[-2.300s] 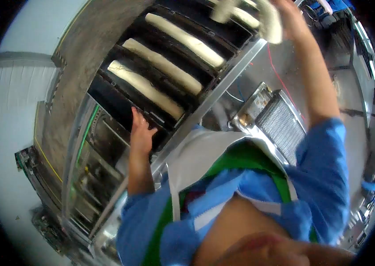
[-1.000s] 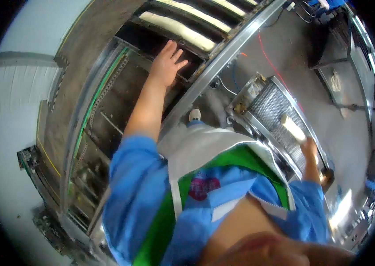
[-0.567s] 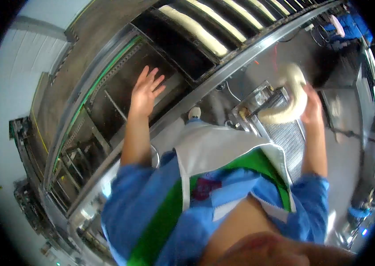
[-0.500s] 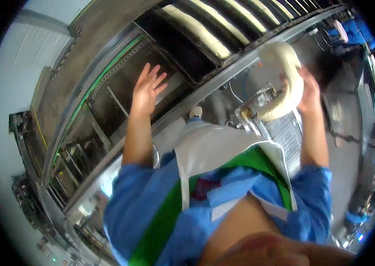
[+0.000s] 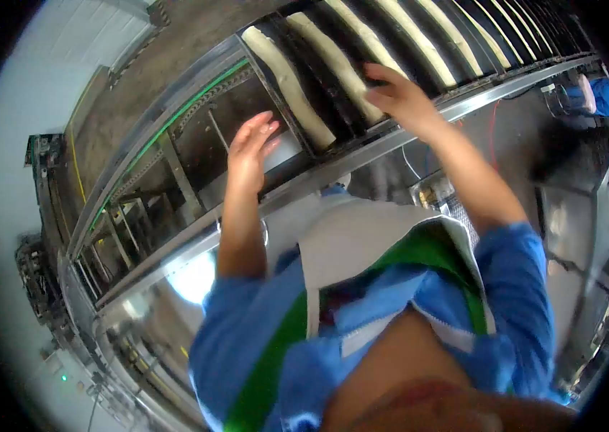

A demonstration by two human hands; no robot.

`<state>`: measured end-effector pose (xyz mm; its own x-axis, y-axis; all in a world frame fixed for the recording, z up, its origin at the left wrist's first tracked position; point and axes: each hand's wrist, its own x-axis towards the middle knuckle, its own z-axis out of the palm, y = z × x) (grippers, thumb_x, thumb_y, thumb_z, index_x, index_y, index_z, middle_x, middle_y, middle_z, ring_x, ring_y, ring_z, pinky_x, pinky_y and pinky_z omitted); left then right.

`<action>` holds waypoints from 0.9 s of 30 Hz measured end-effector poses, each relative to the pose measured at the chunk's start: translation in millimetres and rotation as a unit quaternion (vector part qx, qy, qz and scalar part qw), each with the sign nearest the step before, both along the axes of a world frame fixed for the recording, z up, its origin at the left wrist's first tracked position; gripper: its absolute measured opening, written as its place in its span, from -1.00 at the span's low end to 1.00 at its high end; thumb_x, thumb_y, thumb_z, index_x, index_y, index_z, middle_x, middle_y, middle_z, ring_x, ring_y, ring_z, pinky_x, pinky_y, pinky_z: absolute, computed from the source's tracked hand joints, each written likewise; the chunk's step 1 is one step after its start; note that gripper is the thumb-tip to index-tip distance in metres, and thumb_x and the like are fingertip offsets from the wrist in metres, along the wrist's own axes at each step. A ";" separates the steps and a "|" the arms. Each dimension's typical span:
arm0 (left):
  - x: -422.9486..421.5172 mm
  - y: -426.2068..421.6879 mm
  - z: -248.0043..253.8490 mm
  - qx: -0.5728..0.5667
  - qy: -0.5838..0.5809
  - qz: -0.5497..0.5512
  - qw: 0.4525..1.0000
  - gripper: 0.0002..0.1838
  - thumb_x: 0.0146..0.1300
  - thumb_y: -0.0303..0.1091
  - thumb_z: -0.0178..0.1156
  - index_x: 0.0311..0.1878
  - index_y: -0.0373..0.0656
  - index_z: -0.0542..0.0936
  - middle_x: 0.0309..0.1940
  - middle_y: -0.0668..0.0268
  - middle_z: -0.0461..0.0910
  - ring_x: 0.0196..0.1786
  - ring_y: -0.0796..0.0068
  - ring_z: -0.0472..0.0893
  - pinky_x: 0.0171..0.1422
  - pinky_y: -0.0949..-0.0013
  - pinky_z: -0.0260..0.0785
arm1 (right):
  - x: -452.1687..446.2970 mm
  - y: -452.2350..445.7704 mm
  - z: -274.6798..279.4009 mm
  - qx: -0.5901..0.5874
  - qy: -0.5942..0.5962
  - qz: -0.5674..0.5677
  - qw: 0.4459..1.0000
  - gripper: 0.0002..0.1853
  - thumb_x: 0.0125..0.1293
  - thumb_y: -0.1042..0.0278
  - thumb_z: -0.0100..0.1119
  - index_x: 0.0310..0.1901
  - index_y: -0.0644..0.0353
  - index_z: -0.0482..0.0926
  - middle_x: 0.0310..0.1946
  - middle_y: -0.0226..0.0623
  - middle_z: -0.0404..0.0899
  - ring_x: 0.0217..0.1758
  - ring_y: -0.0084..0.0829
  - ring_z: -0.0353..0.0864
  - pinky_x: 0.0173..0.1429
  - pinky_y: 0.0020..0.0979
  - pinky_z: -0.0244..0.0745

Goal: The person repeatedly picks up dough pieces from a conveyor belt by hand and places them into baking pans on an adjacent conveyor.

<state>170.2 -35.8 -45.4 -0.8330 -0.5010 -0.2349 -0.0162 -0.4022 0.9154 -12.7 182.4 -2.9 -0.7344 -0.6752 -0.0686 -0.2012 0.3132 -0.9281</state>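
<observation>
Along the metal rail [image 5: 520,83], pale dough strips [image 5: 420,43] lie in black trays [image 5: 315,86]. Right hand [image 5: 402,103] hangs over a couple, fingers parted, nothing gripped (can't tell if it's touching). Left hand's [image 5: 249,147] empty too, fingers loosely spread, near the end strip [image 5: 289,86].

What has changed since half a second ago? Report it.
The right hand has let go of the dough strip, which now lies at the left end of the black tray. That hand has moved left, over the tray. The left hand stays open beside that end.
</observation>
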 end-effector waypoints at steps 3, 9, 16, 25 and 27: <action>-18.5 7.6 -14.1 0.013 -0.010 0.003 1.000 -0.65 0.21 -0.33 0.10 0.06 -0.21 0.41 0.07 0.28 0.40 0.11 0.43 0.39 0.07 0.33 0.28 | -14.6 76.2 -27.9 -0.052 -0.021 -0.074 0.996 -0.55 0.14 0.32 0.18 0.09 0.16 0.39 -0.20 -0.33 0.50 -0.21 -0.52 0.47 -0.14 -0.50 0.39; -52.4 3.8 -46.0 -0.338 -0.096 0.052 0.935 -0.48 0.09 -0.16 0.23 0.07 -0.23 0.42 0.26 0.01 0.14 0.28 0.17 0.20 0.31 0.32 0.03 | 20.1 262.5 -42.1 -0.057 -0.147 -0.344 0.926 -0.64 0.19 0.23 0.11 0.02 0.13 0.42 -0.13 -0.42 0.46 -0.06 -0.50 0.45 -0.06 -0.47 0.37; -75.4 -74.2 -78.8 -0.142 -0.171 0.146 0.964 -0.36 0.25 -0.04 -0.02 0.26 -0.31 0.18 0.22 0.06 0.22 0.17 0.16 0.31 0.24 0.22 0.15 | 134.0 420.6 -83.5 0.036 -0.042 -0.622 0.781 -0.57 0.19 0.20 0.12 0.07 0.18 0.40 -0.06 -0.34 0.47 -0.08 -0.45 0.48 -0.04 -0.39 0.39; -107.5 -12.3 25.0 -0.582 -0.409 0.110 0.694 -0.25 0.18 0.22 -0.08 0.25 -0.20 0.25 0.19 -0.07 0.25 0.26 -0.04 0.20 0.28 0.09 0.10 | 180.7 462.4 -35.4 0.274 0.010 -0.659 0.701 -0.55 0.11 0.20 0.17 0.03 0.20 0.41 -0.14 -0.06 0.50 -0.08 -0.26 0.50 -0.01 -0.34 0.37; -152.2 32.4 52.0 -0.608 -0.337 0.064 0.717 -0.27 0.17 0.18 -0.01 0.26 -0.17 0.24 0.31 -0.12 -0.03 0.33 -0.06 0.06 0.35 0.04 -0.02 | 176.2 479.1 -36.8 0.288 0.035 -0.662 0.691 -0.54 0.08 0.25 0.19 0.04 0.17 0.40 -0.05 0.02 0.40 -0.07 -0.12 0.49 0.00 -0.21 0.39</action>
<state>18.0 -3.4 6.6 -0.6652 -0.7383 0.1117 -0.6529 0.6477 0.3928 163.4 661.6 -39.7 -0.6969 0.7169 0.0219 0.5781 0.5794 -0.5745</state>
